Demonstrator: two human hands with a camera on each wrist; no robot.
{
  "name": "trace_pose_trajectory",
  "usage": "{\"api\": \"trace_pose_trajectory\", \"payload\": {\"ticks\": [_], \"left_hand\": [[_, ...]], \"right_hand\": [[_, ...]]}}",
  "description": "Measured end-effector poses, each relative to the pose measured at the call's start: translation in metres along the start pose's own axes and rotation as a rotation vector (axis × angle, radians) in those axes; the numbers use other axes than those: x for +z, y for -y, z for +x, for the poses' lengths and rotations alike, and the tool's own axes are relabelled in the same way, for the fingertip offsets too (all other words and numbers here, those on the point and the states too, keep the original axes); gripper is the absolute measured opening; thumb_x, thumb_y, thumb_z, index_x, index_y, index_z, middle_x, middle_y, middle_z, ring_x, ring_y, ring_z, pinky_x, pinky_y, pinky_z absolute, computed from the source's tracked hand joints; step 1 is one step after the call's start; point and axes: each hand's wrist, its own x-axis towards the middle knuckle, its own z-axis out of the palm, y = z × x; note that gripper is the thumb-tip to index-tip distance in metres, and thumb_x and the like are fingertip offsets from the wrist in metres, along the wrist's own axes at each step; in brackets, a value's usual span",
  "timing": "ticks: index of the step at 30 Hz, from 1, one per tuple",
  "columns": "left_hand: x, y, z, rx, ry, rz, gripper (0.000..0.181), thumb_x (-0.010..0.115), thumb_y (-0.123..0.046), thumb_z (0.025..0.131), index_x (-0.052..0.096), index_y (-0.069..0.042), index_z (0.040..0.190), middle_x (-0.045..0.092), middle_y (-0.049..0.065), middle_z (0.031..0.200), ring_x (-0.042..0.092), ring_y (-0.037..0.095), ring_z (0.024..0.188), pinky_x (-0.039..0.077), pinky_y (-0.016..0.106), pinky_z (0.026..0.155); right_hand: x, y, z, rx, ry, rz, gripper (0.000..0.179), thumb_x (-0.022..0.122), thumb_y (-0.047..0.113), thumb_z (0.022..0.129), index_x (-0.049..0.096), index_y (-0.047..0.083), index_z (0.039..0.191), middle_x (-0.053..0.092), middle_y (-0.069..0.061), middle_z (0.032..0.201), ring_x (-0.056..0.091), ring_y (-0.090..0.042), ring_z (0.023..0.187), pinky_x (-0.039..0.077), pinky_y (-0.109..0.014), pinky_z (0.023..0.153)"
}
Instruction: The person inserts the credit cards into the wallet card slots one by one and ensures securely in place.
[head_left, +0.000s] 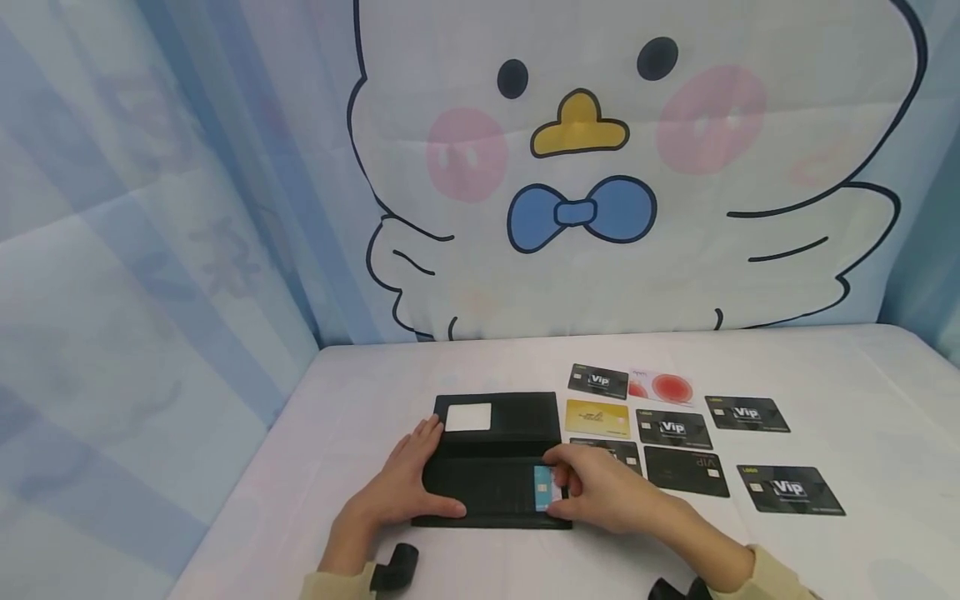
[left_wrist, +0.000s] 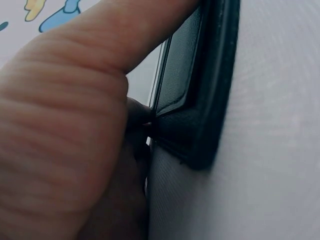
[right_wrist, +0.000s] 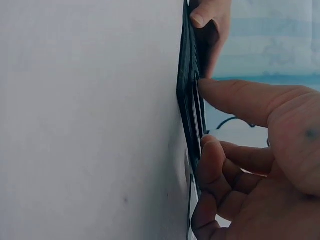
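Observation:
A black wallet (head_left: 487,492) lies unfolded on the table, its upper flap showing a white rectangle (head_left: 468,417). My left hand (head_left: 401,483) rests on the wallet's left side, thumb on the lower panel and fingers up along the edge. At the right end of that panel, my right hand (head_left: 603,492) pinches a blue-and-white card (head_left: 542,488) between thumb and curled fingers, covering part of it. In the right wrist view the thumb (right_wrist: 235,97) meets the wallet's edge (right_wrist: 186,85). The left wrist view shows the wallet corner (left_wrist: 200,135) beside the left thumb.
Right of the wallet lie several cards: black VIP cards (head_left: 673,429), a gold card (head_left: 597,418) and a pink-and-red card (head_left: 662,387). One black card (head_left: 618,451) is partly behind the right hand. A cartoon-printed curtain (head_left: 577,283) hangs behind the white table (head_left: 375,371).

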Motion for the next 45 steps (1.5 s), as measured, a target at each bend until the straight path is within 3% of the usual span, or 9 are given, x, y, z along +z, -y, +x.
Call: {"api": "trace_pose_trajectory", "payload": {"ticks": [15, 29, 45], "left_hand": [[-0.001, -0.002, -0.001, -0.007, 0.004, -0.008, 0.121, 0.09, -0.05, 0.07, 0.025, 0.002, 0.158, 0.014, 0.015, 0.167, 0.006, 0.032, 0.154, 0.003, 0.05, 0.123], [0.0, -0.002, 0.0, -0.023, 0.003, -0.008, 0.122, 0.09, -0.051, 0.069, 0.025, 0.001, 0.158, 0.014, 0.013, 0.167, 0.006, 0.031, 0.154, 0.003, 0.05, 0.123], [0.0, -0.001, -0.001, -0.011, 0.006, -0.024, 0.122, 0.09, -0.051, 0.07, 0.024, 0.001, 0.158, 0.013, 0.014, 0.167, 0.005, 0.032, 0.154, 0.002, 0.051, 0.123]], "right_hand": [[-0.009, 0.002, -0.004, 0.061, -0.033, 0.011, 0.056, 0.087, 0.017, 0.079, 0.061, -0.001, 0.126, 0.055, 0.002, 0.088, 0.053, -0.015, 0.079, 0.048, -0.024, 0.065], [-0.025, -0.004, -0.011, -0.02, -0.095, 0.0, 0.054, 0.086, 0.014, 0.081, 0.061, -0.002, 0.126, 0.056, 0.002, 0.089, 0.056, -0.013, 0.08, 0.052, -0.025, 0.07], [-0.043, -0.02, -0.017, 0.049, -0.137, -0.088, 0.056, 0.087, 0.019, 0.08, 0.062, -0.002, 0.126, 0.057, 0.002, 0.092, 0.057, -0.015, 0.084, 0.054, -0.03, 0.074]]}}
